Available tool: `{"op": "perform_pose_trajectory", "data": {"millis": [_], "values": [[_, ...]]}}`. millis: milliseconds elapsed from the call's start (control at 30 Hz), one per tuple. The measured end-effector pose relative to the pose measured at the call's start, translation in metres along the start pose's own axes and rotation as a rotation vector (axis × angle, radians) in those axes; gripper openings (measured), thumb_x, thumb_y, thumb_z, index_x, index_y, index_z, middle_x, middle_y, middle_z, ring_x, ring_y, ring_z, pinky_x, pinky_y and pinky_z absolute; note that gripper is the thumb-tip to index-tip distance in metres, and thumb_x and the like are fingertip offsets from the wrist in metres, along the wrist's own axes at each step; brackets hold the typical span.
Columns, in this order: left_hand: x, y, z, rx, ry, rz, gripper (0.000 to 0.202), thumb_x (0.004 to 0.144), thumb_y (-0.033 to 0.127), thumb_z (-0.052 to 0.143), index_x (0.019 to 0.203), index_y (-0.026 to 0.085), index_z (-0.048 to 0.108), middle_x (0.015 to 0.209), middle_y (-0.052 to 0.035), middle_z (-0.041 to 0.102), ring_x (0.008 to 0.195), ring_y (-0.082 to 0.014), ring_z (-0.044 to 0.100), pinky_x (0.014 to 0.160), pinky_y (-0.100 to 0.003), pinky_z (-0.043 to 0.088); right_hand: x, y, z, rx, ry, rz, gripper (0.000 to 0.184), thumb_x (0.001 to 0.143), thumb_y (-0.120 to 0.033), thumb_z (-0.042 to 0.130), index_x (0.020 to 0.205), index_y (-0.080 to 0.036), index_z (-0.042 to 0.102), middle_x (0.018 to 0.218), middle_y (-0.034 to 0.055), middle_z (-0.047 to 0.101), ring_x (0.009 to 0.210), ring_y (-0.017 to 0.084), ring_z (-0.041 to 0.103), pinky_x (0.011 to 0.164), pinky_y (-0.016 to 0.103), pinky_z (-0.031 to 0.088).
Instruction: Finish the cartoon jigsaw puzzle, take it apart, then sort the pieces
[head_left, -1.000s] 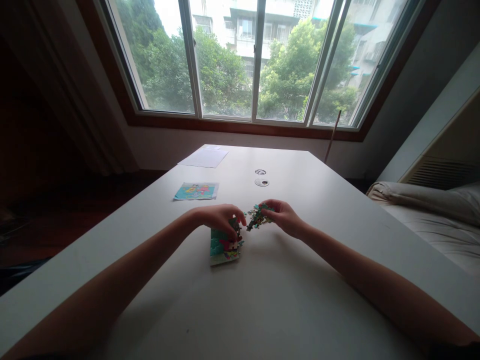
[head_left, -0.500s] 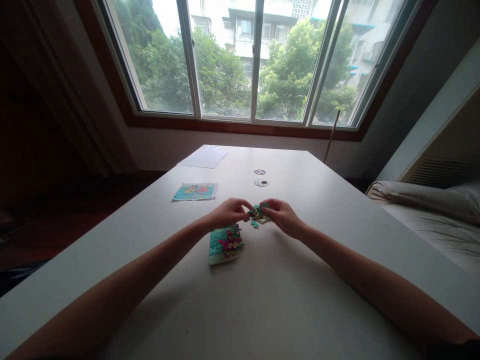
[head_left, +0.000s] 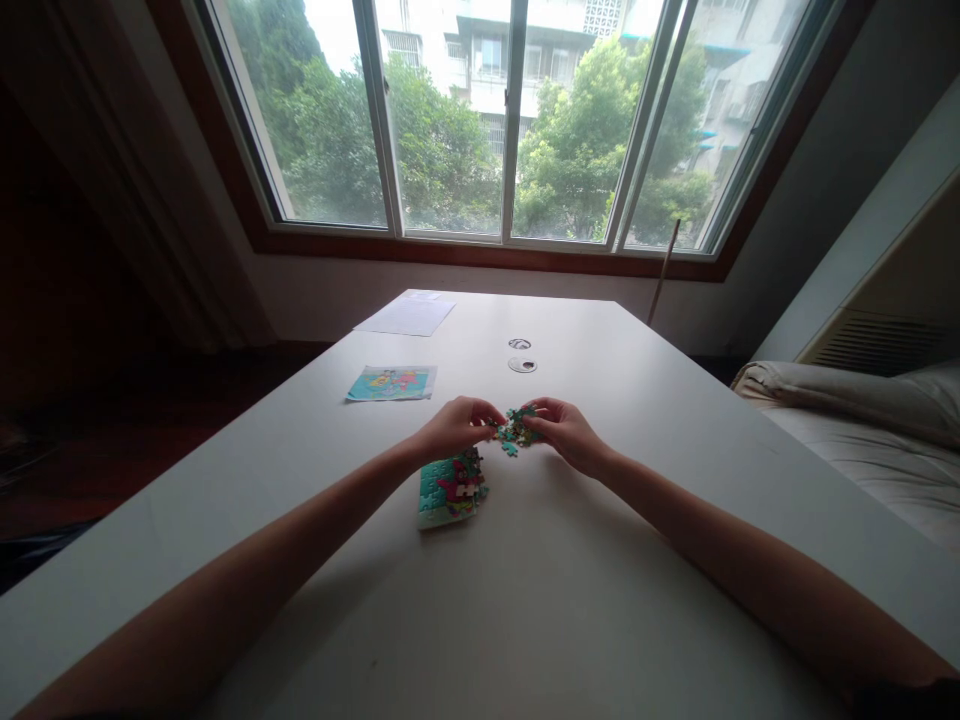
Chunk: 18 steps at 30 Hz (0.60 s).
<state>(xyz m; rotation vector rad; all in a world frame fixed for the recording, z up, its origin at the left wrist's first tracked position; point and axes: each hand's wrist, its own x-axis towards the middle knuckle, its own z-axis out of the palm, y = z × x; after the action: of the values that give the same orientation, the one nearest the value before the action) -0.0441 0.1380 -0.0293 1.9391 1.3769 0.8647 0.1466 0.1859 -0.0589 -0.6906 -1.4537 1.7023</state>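
My left hand (head_left: 459,424) is closed in a pinch, its fingertips at the left side of loose jigsaw pieces; a small piece seems to show at the tips. Opposite it, my right hand (head_left: 564,432) grips several teal jigsaw pieces (head_left: 519,417) between thumb and fingers. Just beneath them, a teal jigsaw piece (head_left: 510,450) lies at the near edge of the pile. A partly assembled jigsaw puzzle (head_left: 442,495) rests below my left hand, teal with a pink figure. Its right edge is uneven, with pieces lying against it.
On the white table (head_left: 480,620) a teal picture sheet (head_left: 391,383) lies to the left. Farther back are white paper (head_left: 409,317) and two round flat items (head_left: 523,365), (head_left: 519,344). Beyond the table is a window (head_left: 450,150); a cushioned seat (head_left: 862,410) stands at the right.
My left fingertips have drawn slightly back from the pieces in my right hand, so more of those pieces shows. The assembled puzzle and the sheet have stayed put.
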Motion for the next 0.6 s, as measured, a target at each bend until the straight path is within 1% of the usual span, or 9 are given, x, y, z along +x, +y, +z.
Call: {"op": "perform_pose_trajectory", "data": {"millis": [67, 133, 167, 233, 300, 400, 500, 600], "values": [[-0.001, 0.001, -0.001, 0.008, 0.037, 0.014, 0.020, 0.062, 0.024, 0.064, 0.080, 0.016, 0.068, 0.080, -0.0043, 0.064, 0.073, -0.0159, 0.056, 0.065, -0.026, 0.043, -0.001, -0.002, 0.001, -0.014, -0.004, 0.006, 0.034, 0.058, -0.030, 0.073, 0.084, -0.013, 0.058, 0.070, 0.0032, 0.066, 0.062, 0.014, 0.062, 0.060, 0.028, 0.048], [-0.001, 0.003, 0.000, -0.025, 0.050, 0.015, 0.023, 0.061, 0.029, 0.066, 0.081, 0.016, 0.068, 0.086, -0.0055, 0.063, 0.076, -0.0168, 0.055, 0.064, -0.025, 0.042, -0.002, -0.004, 0.002, -0.034, -0.012, 0.009, 0.034, 0.058, -0.029, 0.073, 0.084, -0.013, 0.059, 0.071, 0.0036, 0.066, 0.062, 0.013, 0.062, 0.060, 0.028, 0.049], [-0.002, 0.005, 0.001, -0.054, 0.046, 0.011, 0.025, 0.063, 0.031, 0.066, 0.081, 0.015, 0.067, 0.084, -0.0057, 0.063, 0.075, -0.0165, 0.055, 0.062, -0.025, 0.042, -0.002, -0.005, 0.003, -0.044, -0.018, 0.008, 0.034, 0.058, -0.029, 0.073, 0.085, -0.013, 0.060, 0.071, 0.0037, 0.066, 0.062, 0.013, 0.062, 0.060, 0.028, 0.049], [-0.002, 0.008, 0.004, -0.121, 0.038, -0.002, 0.026, 0.067, 0.034, 0.063, 0.079, 0.012, 0.065, 0.075, -0.0050, 0.063, 0.068, -0.0147, 0.055, 0.058, -0.024, 0.042, -0.003, -0.006, 0.003, -0.055, -0.036, 0.006, 0.033, 0.060, -0.030, 0.072, 0.086, -0.013, 0.061, 0.072, 0.0042, 0.066, 0.063, 0.014, 0.062, 0.061, 0.028, 0.049], [-0.003, 0.009, 0.008, -0.185, 0.048, -0.017, 0.026, 0.070, 0.034, 0.060, 0.078, 0.010, 0.063, 0.068, -0.0040, 0.062, 0.063, -0.0127, 0.055, 0.056, -0.023, 0.041, -0.002, -0.006, 0.003, -0.055, -0.057, 0.001, 0.032, 0.062, -0.031, 0.070, 0.087, -0.013, 0.062, 0.074, 0.0049, 0.066, 0.065, 0.014, 0.062, 0.062, 0.029, 0.049], [-0.003, 0.010, 0.012, -0.277, 0.074, -0.044, 0.026, 0.072, 0.034, 0.058, 0.080, 0.009, 0.060, 0.066, -0.0039, 0.062, 0.059, -0.0110, 0.054, 0.054, -0.022, 0.041, -0.002, -0.005, 0.003, -0.036, -0.075, -0.012, 0.031, 0.065, -0.033, 0.068, 0.088, -0.014, 0.062, 0.074, 0.0049, 0.066, 0.066, 0.015, 0.063, 0.062, 0.028, 0.050], [-0.003, 0.008, 0.014, -0.334, 0.098, -0.068, 0.023, 0.073, 0.031, 0.056, 0.081, 0.009, 0.057, 0.065, -0.0039, 0.061, 0.057, -0.0099, 0.054, 0.052, -0.021, 0.041, -0.002, -0.005, 0.003, -0.030, -0.032, -0.026, 0.030, 0.064, -0.033, 0.069, 0.087, -0.014, 0.062, 0.072, 0.0036, 0.066, 0.061, 0.013, 0.063, 0.059, 0.027, 0.050], [-0.001, 0.006, 0.014, -0.343, 0.116, -0.089, 0.019, 0.072, 0.026, 0.057, 0.082, 0.009, 0.057, 0.062, -0.0028, 0.060, 0.054, -0.0088, 0.053, 0.050, -0.020, 0.040, -0.002, -0.008, 0.005, -0.054, 0.017, -0.032, 0.032, 0.063, -0.034, 0.070, 0.085, -0.014, 0.059, 0.068, 0.0023, 0.066, 0.055, 0.012, 0.062, 0.055, 0.026, 0.050]]}}
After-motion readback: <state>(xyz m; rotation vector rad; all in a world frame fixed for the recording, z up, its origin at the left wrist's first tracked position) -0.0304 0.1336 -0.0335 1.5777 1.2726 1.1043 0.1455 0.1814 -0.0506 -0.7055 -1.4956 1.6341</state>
